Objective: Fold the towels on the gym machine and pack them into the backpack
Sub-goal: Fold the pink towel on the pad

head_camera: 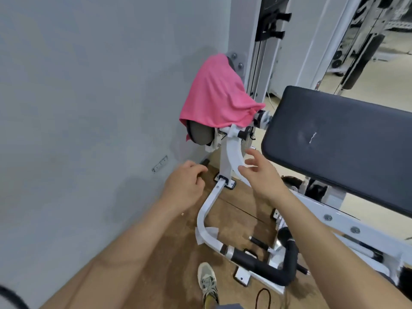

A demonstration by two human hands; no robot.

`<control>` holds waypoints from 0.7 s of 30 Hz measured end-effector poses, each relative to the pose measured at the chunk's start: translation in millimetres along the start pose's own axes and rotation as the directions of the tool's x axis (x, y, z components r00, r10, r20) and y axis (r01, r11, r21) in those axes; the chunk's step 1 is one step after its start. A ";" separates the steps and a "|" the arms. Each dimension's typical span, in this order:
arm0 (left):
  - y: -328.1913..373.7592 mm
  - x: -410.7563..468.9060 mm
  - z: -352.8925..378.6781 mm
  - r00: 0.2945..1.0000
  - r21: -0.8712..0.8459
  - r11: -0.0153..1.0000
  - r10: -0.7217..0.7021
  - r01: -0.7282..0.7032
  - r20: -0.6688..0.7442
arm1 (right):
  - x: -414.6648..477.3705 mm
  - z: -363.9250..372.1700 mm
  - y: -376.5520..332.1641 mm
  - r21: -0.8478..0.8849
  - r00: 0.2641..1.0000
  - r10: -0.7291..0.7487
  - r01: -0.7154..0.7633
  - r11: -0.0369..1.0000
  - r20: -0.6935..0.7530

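Note:
A pink towel hangs draped over a roller pad of the white gym machine, close to the grey wall. Both my arms reach forward below it. My left hand hovers under the towel with its fingers loosely curled and nothing in it. My right hand is spread, fingers relaxed, in front of the machine's curved white bar and apart from the towel. No backpack is in view.
A dark padded bench juts in from the right. The grey wall closes off the left. White frame tubes and black foam handles lie low on the brown floor. My shoe stands near the bottom edge.

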State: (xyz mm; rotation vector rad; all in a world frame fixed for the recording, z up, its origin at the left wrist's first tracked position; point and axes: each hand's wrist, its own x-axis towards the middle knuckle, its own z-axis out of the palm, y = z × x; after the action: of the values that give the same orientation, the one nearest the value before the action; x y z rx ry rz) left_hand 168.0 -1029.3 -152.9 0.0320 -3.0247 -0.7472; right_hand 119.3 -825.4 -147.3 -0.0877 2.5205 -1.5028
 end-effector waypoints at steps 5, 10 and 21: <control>-29.8 61.8 -20.0 0.998 0.106 0.994 -0.002 -0.005 0.063 | 68.2 36.1 -13.8 0.729 0.947 0.202 -0.321 0.605 0.249; -51.7 132.0 -28.3 0.998 0.190 0.981 0.033 -0.043 0.059 | 132.2 79.6 -35.4 0.908 0.943 0.179 -0.322 0.267 0.282; -88.2 198.8 -35.1 0.893 0.097 0.940 0.341 -0.328 -0.294 | 184.1 90.8 -69.7 0.973 0.951 0.268 -0.095 -0.212 0.151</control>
State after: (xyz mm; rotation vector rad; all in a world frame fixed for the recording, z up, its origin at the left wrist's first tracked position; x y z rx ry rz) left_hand -28.4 -1128.8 -158.9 -0.3329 -2.6470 -0.5793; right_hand -45.7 -965.9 -154.7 0.6247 0.4532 -2.8121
